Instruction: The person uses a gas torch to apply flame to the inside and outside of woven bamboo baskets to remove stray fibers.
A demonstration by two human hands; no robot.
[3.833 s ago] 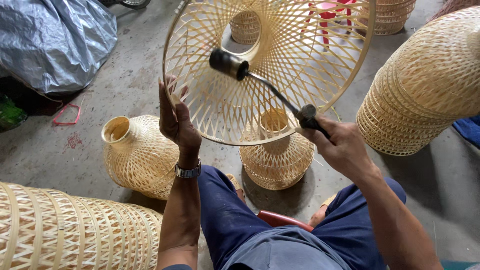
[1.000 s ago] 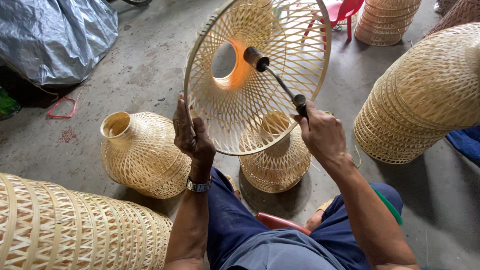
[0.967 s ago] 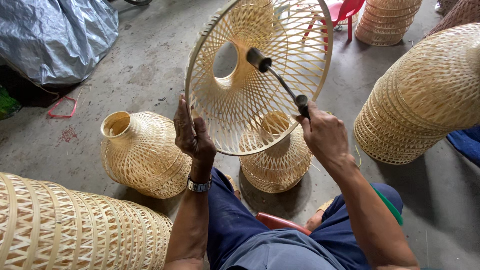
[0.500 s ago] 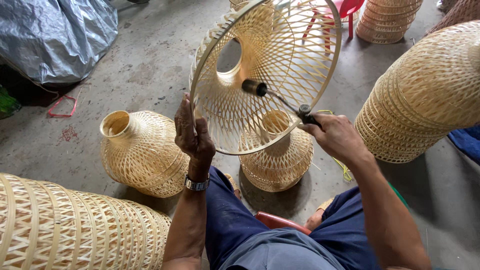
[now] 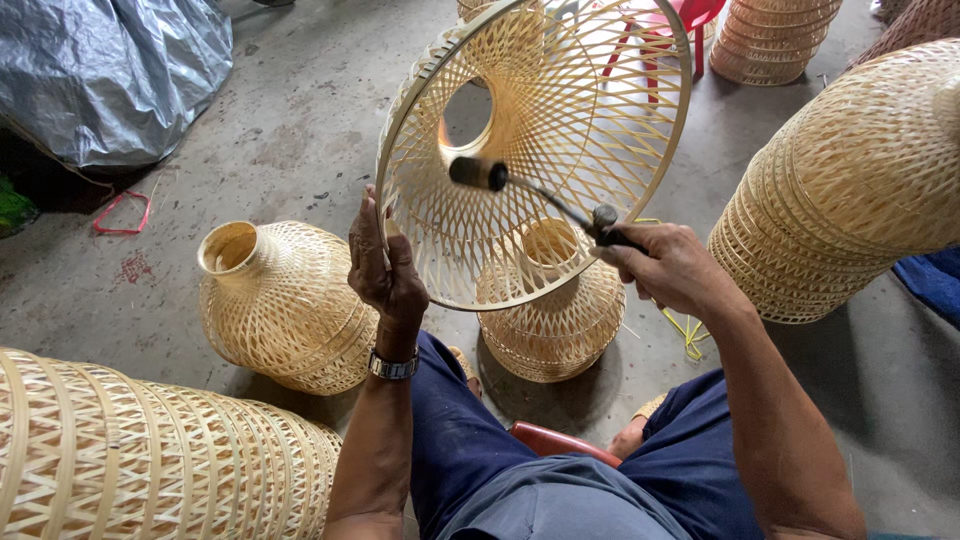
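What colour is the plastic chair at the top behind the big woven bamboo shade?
Red: the small plastic chair shows through the weave in the head view.

Just one view here, a head cam on the person, tilted down and forward over their own lap. It sits close: the left hand (image 5: pixel 388 275) and right hand (image 5: pixel 668 268) fill the middle, forearms running in from the bottom edge. Beyond them it takes in the concrete floor (image 5: pixel 300 130) out ahead. No second view, so nothing overlaps.
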